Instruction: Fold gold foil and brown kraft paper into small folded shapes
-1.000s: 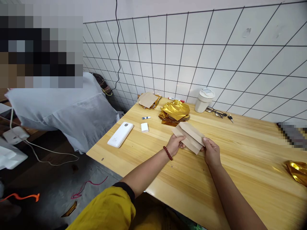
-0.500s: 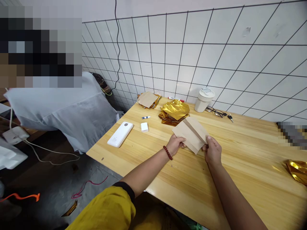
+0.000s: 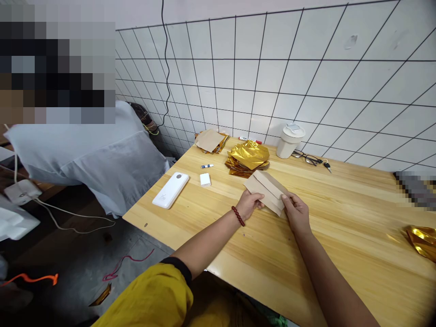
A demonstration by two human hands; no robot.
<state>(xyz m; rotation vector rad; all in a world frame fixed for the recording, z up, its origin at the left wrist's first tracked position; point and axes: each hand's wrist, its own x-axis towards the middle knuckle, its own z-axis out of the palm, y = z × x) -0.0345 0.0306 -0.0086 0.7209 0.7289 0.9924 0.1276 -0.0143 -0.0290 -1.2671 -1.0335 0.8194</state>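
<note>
A sheet of brown kraft paper (image 3: pixel 264 190), with creases and a folded strip along it, is held between both hands above the wooden table (image 3: pixel 211 231). My left hand (image 3: pixel 250 204) pinches its near left edge, thumb on top. At its right side my right hand (image 3: pixel 297 212) grips the folded-over edge between thumb and fingers. Just beyond the paper lies a stack of gold foil sheets (image 3: pixel 248 156). Farther left at the back, another brown sheet (image 3: pixel 209 140) rests on more foil.
Left of my hands are a white power bank (image 3: pixel 170 190), a white charger (image 3: pixel 205 180) and a small blue-white packet (image 3: pixel 207 166). A lidded cup (image 3: pixel 290 141), glasses (image 3: pixel 306 158), keys (image 3: pixel 327 165) and a red marker (image 3: pixel 250 140) lie along the tiled wall. Crumpled gold foil (image 3: pixel 422 240) sits right. Another person (image 3: pixel 91 159) is left.
My right hand has moved slightly left and folded the paper's right side over, so the sheet looks narrower. My left hand keeps its hold in nearly the same place.
</note>
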